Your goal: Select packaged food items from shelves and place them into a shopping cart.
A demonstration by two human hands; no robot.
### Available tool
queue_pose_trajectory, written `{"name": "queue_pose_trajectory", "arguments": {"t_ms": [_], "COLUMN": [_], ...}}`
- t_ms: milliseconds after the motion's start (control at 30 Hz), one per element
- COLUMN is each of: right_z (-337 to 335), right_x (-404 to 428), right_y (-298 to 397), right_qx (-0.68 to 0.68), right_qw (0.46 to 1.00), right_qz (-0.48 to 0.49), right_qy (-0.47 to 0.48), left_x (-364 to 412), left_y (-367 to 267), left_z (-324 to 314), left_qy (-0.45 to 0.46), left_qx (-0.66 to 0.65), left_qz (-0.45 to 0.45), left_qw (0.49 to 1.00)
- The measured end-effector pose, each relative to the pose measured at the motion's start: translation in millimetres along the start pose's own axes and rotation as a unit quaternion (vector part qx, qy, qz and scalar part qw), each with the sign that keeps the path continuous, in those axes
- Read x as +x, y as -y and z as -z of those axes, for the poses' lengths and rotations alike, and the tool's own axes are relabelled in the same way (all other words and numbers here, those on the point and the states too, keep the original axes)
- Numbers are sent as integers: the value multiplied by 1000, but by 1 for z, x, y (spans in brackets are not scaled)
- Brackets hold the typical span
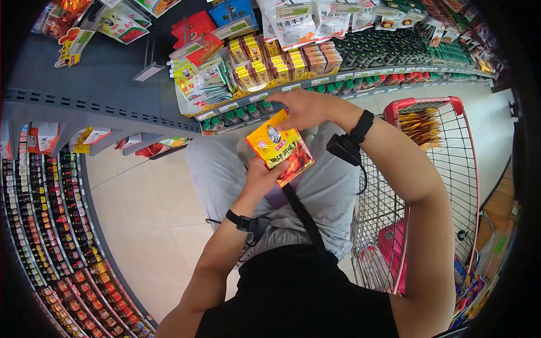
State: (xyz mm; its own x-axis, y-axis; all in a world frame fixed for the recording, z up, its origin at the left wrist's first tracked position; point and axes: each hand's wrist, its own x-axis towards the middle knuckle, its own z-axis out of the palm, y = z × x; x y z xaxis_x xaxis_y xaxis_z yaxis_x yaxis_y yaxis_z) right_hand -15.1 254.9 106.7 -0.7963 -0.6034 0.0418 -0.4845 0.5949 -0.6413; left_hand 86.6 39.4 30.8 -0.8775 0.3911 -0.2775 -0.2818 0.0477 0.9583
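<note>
My left hand (pixel 267 174) grips the lower edge of a yellow-and-red seasoning packet (pixel 289 141), its thumb across the front. The packet is tilted above my lap and bears printed writing, a portrait and a food picture. Over its upper right corner is my right hand (pixel 306 107), with the index finger stretched left towards the shelf edge and the thumb apart from it. Whether that thumb touches the packet cannot be made out. Just beyond my hands, a shelf (pixel 291 87) holds small yellow-and-brown boxes (pixel 270 69) and green-and-yellow sachets (pixel 203 82).
At my right stands a wire shopping cart (pixel 380 203) with a red-cornered rim and a stack of orange-yellow packets (pixel 419 126) in it. Green-capped jars (pixel 243 114) line the lower shelf. A grey shelf panel (pixel 127 63) juts in at upper left. Stocked shelves (pixel 55 211) run down the left.
</note>
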Motion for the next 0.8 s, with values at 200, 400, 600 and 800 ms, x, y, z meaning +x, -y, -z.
{"name": "queue_pose_trajectory", "arguments": {"t_ms": [200, 400, 600, 800], "right_z": [-7, -2, 15, -6], "right_x": [-2, 3, 4, 1], "right_y": [7, -7, 6, -15], "right_qx": [159, 49, 81, 72], "right_qw": [956, 993, 974, 972], "right_qz": [-103, -48, -170, -174], "right_qy": [225, 101, 127, 142], "left_x": [3, 20, 49, 61], "left_y": [-2, -17, -10, 3], "left_z": [-1, 19, 58, 73], "left_qy": [112, 119, 48, 92], "left_qx": [44, -25, -96, -221], "left_qz": [4, 48, 102, 186], "left_qw": [993, 991, 989, 953]}}
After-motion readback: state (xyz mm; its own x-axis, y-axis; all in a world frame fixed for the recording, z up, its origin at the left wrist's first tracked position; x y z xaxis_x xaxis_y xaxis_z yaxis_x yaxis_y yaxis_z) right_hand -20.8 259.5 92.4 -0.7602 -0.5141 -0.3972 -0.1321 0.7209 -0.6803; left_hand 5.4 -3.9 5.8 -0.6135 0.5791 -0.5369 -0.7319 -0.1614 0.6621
